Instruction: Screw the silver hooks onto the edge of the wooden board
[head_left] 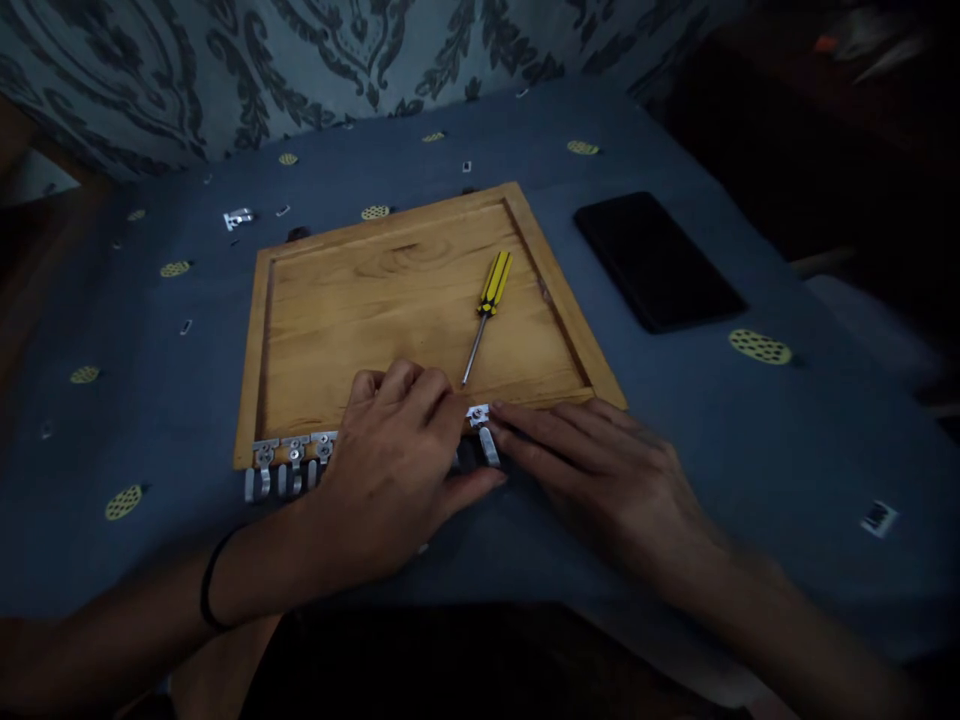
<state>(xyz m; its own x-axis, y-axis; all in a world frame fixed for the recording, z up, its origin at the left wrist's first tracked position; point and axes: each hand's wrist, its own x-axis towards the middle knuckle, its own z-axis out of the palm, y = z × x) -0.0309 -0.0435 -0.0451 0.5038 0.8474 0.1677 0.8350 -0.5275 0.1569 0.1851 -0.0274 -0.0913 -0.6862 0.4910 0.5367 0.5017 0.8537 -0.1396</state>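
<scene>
A framed wooden board (390,300) lies on the cloth. Small metal hooks (295,450) are fixed by screws along the left part of its near edge. My left hand (401,450) curls over this edge, closed around one metal hook (478,414); its thumb reaches the hook's lower arm, while its other fingertips are hidden. From the right, my right hand (600,460) presses its fingertips against the same hook's plate, its thumb out of sight underneath. A screwdriver (491,290) with a yellow and black handle rests on the board, tip toward the hook.
A black phone-like slab (652,260) lies right of the board. Another loose metal piece (238,218) sits at the back left. The blue cloth (787,440) has printed yellow motifs. A patterned fabric surface (330,60) rises behind it. The table's near edge runs below my forearms.
</scene>
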